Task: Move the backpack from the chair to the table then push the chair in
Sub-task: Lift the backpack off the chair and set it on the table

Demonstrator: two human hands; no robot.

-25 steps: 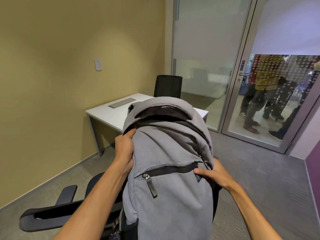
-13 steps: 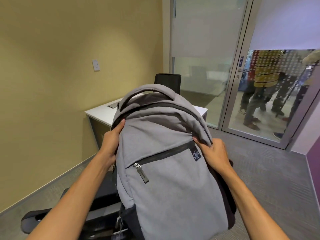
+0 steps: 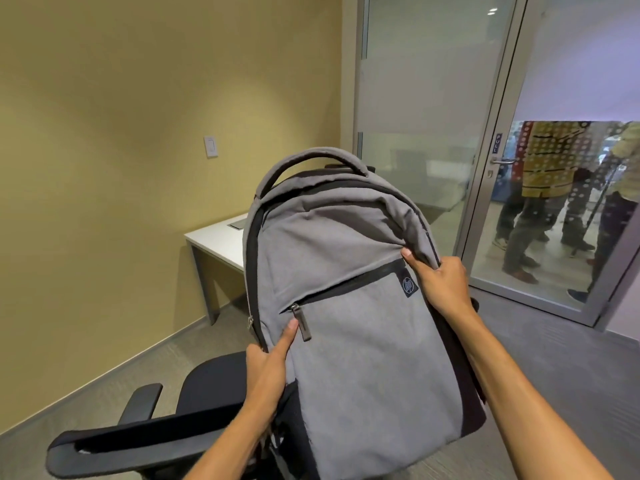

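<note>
The room filled the frame: an ochre wall (image 3: 104, 133) across the left, a glass door (image 3: 540, 209) at the upper right, with people standing beyond it. The white table (image 3: 221, 242) sat at centre-left, mostly hidden behind the load. The black chair (image 3: 204, 386) lay at the lower left, its armrest (image 3: 138, 441) running along the bottom edge of the frame.

The grey backpack (image 3: 349, 306) hung in mid-frame, lifted clear of the chair seat and not yet over the table. It stood nearly upright, its long axis running from the lower right of the frame up to the carry handle (image 3: 311, 162) at the upper centre, leaning a little left. Its front pocket faced the camera.

The right hand (image 3: 441, 282) was clenched on a fold of fabric at the bag's upper right edge. The left hand (image 3: 268, 365) gripped the lower left side, thumb laid up beside the zip pull (image 3: 304, 323).

The risks, as I judged them: both grips were on loose cloth, not on the handle or straps, so the fabric could slide through the fingers and the bag could sag or drop. The bag blocked the view of the table, so it might be set too near an edge and tip off. Straps dangling at the bottom could snag the armrest and drag the chair.
</note>
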